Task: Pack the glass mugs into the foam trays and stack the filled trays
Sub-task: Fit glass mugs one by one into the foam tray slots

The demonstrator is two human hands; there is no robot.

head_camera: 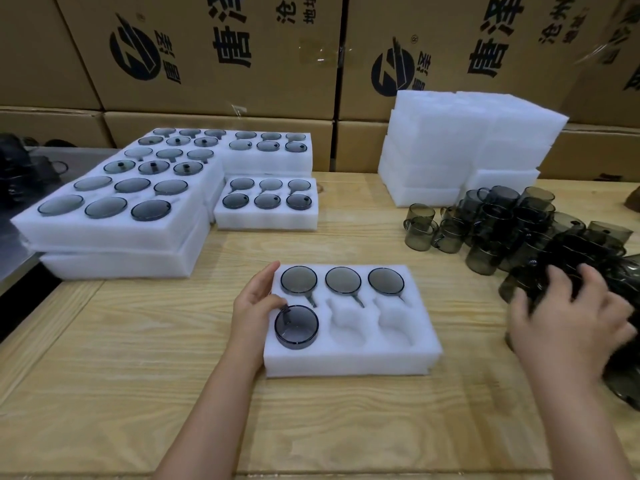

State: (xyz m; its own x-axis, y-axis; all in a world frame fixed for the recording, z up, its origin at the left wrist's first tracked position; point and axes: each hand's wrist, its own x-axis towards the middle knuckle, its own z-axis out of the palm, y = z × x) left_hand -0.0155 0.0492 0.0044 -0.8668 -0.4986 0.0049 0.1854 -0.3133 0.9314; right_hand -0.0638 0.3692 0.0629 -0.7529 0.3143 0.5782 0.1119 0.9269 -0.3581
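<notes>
Resting on the left edge of the near foam tray [349,360], my left hand [258,301] lies relaxed with loose fingers and holds nothing; its thumb is just beside the near-left mug [296,327]. My right hand [568,320] is spread over the loose mugs [502,220] piled at the right, and it is blurred, so I cannot tell whether it grips one. Near tray contents: three mugs in the far row, one in the near-left pocket, with the near-middle and near-right pockets unfilled. Left of it: stacked filled trays [114,244], two layers high at the near end. Between that stack and the near tray, farther back: a single filled tray [266,221] of six. Far right: a tall stack of blank foam [450,150], just behind the loose mugs. All of it stands on the wooden table [138,358]. Behind: printed cardboard boxes [207,81].
</notes>
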